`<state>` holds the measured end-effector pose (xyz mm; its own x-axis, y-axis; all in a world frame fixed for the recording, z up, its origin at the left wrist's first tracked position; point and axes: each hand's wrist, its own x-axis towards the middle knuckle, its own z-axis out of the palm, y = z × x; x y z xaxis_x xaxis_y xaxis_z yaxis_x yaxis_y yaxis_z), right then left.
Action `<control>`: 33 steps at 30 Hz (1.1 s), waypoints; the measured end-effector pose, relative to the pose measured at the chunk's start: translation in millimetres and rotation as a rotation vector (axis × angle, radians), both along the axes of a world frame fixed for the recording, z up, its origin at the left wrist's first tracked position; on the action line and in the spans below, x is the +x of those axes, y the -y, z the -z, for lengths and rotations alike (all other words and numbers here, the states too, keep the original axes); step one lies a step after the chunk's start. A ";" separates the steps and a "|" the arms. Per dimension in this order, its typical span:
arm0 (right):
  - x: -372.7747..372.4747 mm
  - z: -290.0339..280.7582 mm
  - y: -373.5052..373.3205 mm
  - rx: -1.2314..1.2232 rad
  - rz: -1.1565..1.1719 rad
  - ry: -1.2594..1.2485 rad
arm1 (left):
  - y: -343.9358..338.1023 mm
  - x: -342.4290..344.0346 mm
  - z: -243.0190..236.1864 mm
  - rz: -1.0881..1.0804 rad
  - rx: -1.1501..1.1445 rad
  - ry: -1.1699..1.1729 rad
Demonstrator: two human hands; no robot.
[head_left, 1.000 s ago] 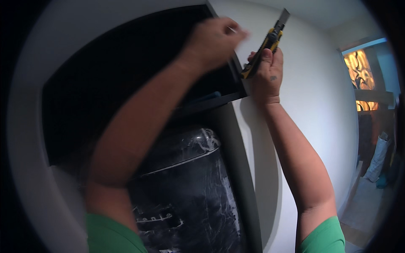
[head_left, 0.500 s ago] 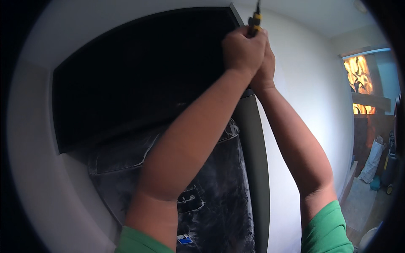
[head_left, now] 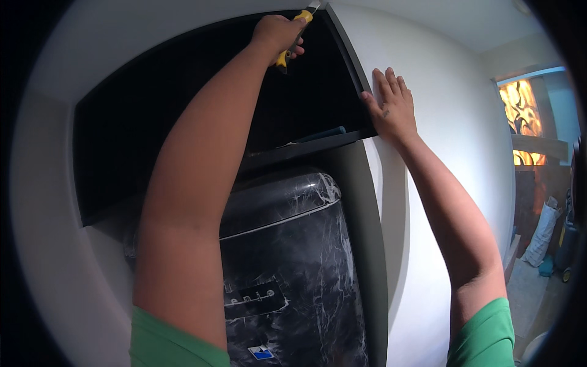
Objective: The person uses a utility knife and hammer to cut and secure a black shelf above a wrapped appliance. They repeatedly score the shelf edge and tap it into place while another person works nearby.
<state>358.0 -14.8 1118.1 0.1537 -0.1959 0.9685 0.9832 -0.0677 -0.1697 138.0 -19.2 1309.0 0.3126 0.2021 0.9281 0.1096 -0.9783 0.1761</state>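
Note:
My left hand point(head_left: 275, 35) is raised high and closed around a yellow and black utility knife point(head_left: 304, 17). Its pale blade tip points up, close to the top right corner of a dark wall cabinet point(head_left: 347, 58) with a black interior. Lower and to the right, my right hand point(head_left: 396, 115) lies with outstretched fingers against the white wall. Its thumb touches the cabinet's right edge, and nothing is held in it. On the cabinet's bottom ledge, a teal object point(head_left: 330, 133) shows in part; its kind is unclear.
Beneath the cabinet stands a dark, rounded refrigerator-like appliance point(head_left: 293, 257) wrapped in clear film. A dark panel point(head_left: 367, 244) runs down beside it. At far right, a doorway shows a lit patterned panel point(head_left: 520, 110) and a white wrapped roll point(head_left: 541, 235).
My hands were together near the cabinet's right edge and have separated. The left moved leftward with the knife; the right came down flat against the wall. The teal object has come into view.

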 end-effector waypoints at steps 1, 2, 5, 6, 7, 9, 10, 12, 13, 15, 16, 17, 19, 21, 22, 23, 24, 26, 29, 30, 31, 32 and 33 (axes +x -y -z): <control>0.5 -1.0 -1.5 0.012 -0.022 -0.009 | -1.5 0.8 -5.0 -0.050 0.004 -0.018; 2.0 0.5 -1.1 0.022 -0.042 -0.025 | -1.7 3.5 -8.3 -0.104 0.023 -0.028; -0.5 2.2 4.3 0.032 -0.074 -0.045 | -5.4 5.9 -18.2 -0.236 0.067 -0.024; -2.1 2.0 5.5 0.032 -0.080 -0.044 | -8.7 4.1 -21.3 -0.257 0.071 0.000; -2.2 2.2 4.2 0.038 -0.084 -0.043 | -12.5 3.5 -23.4 -0.279 0.076 0.024; 0.1 3.3 2.1 0.045 -0.081 -0.045 | -9.0 6.4 -24.1 -0.357 0.088 -0.020; 1.3 3.5 1.8 0.046 -0.075 -0.043 | -9.5 8.4 -24.5 -0.347 0.089 -0.028; 1.7 2.5 2.4 0.050 -0.063 -0.036 | -9.3 9.5 -24.4 -0.343 0.082 -0.031; 1.8 2.6 1.8 0.053 -0.073 -0.032 | -9.3 10.6 -24.1 -0.348 0.074 -0.029; 3.6 3.1 2.2 0.063 -0.089 -0.026 | -10.5 15.4 -23.7 -0.375 0.090 -0.027; 3.3 3.5 3.0 0.060 -0.089 -0.027 | -11.4 18.2 -23.0 -0.399 0.113 -0.028; 1.9 3.6 3.2 0.059 -0.093 -0.029 | -11.9 20.3 -23.4 -0.427 0.137 -0.028; 0.6 2.5 3.2 0.062 -0.100 -0.028 | -10.6 21.9 -27.2 -0.451 0.114 -0.034; 1.4 3.1 2.0 0.067 -0.104 -0.028 | -9.7 25.0 -30.3 -0.494 0.129 -0.052; 1.9 3.5 1.5 0.068 -0.103 -0.032 | -9.2 26.3 -32.0 -0.524 0.157 -0.064; 1.0 3.5 1.5 0.070 -0.103 -0.032 | -9.2 25.7 -34.0 -0.557 0.185 -0.073; 0.2 3.6 1.5 0.072 -0.104 -0.033 | -9.8 24.4 -35.4 -0.558 0.185 -0.075; -1.7 4.3 2.1 0.073 -0.092 -0.032 | -12.7 21.3 -40.4 -0.560 0.186 -0.080; 0.5 4.4 1.6 0.083 -0.094 -0.022 | -15.6 17.8 -51.0 -0.645 0.300 -0.135; 0.9 4.3 1.1 0.087 -0.100 -0.016 | -15.3 18.6 -53.4 -0.658 0.306 -0.136; 0.2 3.9 0.9 0.092 -0.097 -0.014 | -14.5 19.1 -56.2 -0.672 0.312 -0.136; 0.0 3.9 0.8 0.095 -0.094 -0.014 | -12.7 21.0 -55.8 -0.685 0.317 -0.139; 0.0 4.0 0.6 0.098 -0.090 -0.014 | -12.2 22.8 -54.1 -0.660 0.298 -0.130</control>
